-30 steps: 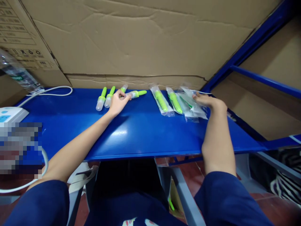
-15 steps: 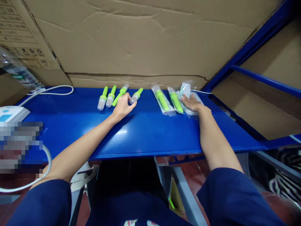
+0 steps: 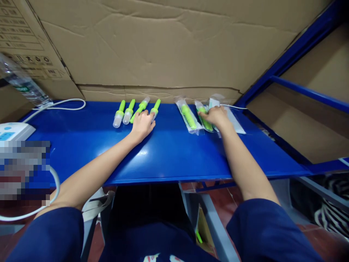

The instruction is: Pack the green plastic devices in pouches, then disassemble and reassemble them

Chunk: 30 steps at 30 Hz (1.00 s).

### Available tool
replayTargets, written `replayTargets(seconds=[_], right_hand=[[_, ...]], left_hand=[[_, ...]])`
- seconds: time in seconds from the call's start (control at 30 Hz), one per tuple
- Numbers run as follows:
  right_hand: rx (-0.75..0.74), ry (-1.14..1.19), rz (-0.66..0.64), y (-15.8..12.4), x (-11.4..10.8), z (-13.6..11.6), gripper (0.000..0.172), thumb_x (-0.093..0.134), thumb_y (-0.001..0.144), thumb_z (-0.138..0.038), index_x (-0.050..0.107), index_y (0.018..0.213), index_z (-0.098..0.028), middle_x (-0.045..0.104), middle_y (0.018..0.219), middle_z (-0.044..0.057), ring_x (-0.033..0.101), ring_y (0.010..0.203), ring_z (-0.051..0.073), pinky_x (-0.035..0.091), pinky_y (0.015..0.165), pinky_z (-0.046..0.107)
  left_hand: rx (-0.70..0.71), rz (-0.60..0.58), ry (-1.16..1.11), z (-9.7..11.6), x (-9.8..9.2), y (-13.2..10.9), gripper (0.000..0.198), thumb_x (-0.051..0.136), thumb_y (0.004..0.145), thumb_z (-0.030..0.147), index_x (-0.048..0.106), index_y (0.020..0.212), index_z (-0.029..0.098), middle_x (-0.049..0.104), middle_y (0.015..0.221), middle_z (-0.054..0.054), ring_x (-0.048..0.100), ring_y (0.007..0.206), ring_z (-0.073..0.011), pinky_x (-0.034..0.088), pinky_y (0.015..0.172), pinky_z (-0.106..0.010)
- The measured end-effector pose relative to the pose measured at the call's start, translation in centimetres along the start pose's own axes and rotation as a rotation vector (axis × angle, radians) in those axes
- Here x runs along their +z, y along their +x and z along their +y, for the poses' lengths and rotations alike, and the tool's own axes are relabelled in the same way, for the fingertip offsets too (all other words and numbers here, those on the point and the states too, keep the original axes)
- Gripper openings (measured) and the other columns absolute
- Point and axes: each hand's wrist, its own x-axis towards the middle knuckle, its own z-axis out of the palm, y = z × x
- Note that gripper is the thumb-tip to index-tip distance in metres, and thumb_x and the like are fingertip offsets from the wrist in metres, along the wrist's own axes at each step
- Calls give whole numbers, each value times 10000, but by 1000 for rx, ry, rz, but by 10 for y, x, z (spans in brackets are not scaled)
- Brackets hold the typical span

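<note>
Four lime-green sticks with translucent caps lie bare by the far edge of the blue tabletop (image 3: 174, 156), left of its middle, while two others are inside clear bags right of the middle. By my reckoning that is the state of the work: four pieces out of plastic, two that I can count in it.

The first loose stick (image 3: 119, 114) and the second loose stick (image 3: 128, 112) lie side by side, caps toward the near edge. The third loose stick (image 3: 140, 109) slants the other way, its cap toward the cardboard sheet (image 3: 177, 43) behind. The fourth loose stick (image 3: 155, 107) has its green end toward the far edge and its capped end at the fingers of the left hand (image 3: 143, 126). I'd call the row mostly lined up, with the third the odd one out.

Toward the right edge, the first bagged stick (image 3: 188, 116) lies untouched. The right hand (image 3: 218, 117) is spread across the second bagged stick (image 3: 208, 126), palm down, with a flat pale packet (image 3: 236, 122) partly under the hand and reaching out beyond it; that packet looks unopened. The knuckles block my view, so I cannot tell whether either grip is clenched on its stick or merely laid against it.
</note>
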Motion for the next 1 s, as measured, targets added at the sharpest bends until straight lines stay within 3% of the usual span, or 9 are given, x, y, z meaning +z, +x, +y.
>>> replayTargets(seconds=[0.17,0.27,0.37,0.53,0.67,0.8,1.0], right_hand=[[37,36,105,-9,7,-12,653,556,899,-657,734,1027,-42,630,1222,326,489,1282,501,404,1003,608],[58,36,161,-9,-4,-9,618,557,896,-637,735,982,-52,638,1200,319,512,1249,483,417,976,590],[36,45,215,-10,-18,-8,604,541,895,-657,734,903,-85,680,1067,297,581,1138,462,439,917,569],[-352,200,208,-19,-36,-22,528,547,896,-662,719,837,-167,723,860,187,658,824,328,455,748,416],[-575,317,128,-40,-43,-46,446,607,877,-625,712,884,-191,732,812,104,645,706,255,396,653,336],[-693,394,0,-59,-50,-64,396,646,865,-579,721,901,-192,748,848,81,642,710,223,376,641,305],[-704,372,-42,-64,-51,-70,351,652,860,-526,698,831,-179,712,759,61,592,645,189,342,618,295]], left_hand=[[-7,26,-17,0,-5,-3,310,625,932,292,681,1200,147,628,1252,-198,583,1224,-390,460,1006,-513],[6,61,12,1,-6,-6,377,609,949,405,673,1216,146,613,1286,-212,546,1253,-404,444,1019,-553],[13,91,30,1,-7,-7,377,559,971,396,662,1237,150,605,1326,-211,536,1264,-394,434,1026,-564],[61,122,7,1,-10,-3,373,508,994,366,639,1268,149,596,1387,-194,527,1300,-378,406,1056,-547],[94,185,-47,-1,-12,1,490,541,990,461,560,1354,133,611,1375,-198,554,1278,-369,398,1054,-508],[138,196,-75,-8,-11,5,519,611,945,559,571,1240,134,676,1229,-178,636,1142,-335,429,988,-444],[242,214,-108,-26,-15,11,361,558,987,526,583,1055,172,718,982,-94,679,929,-258,440,936,-406]])
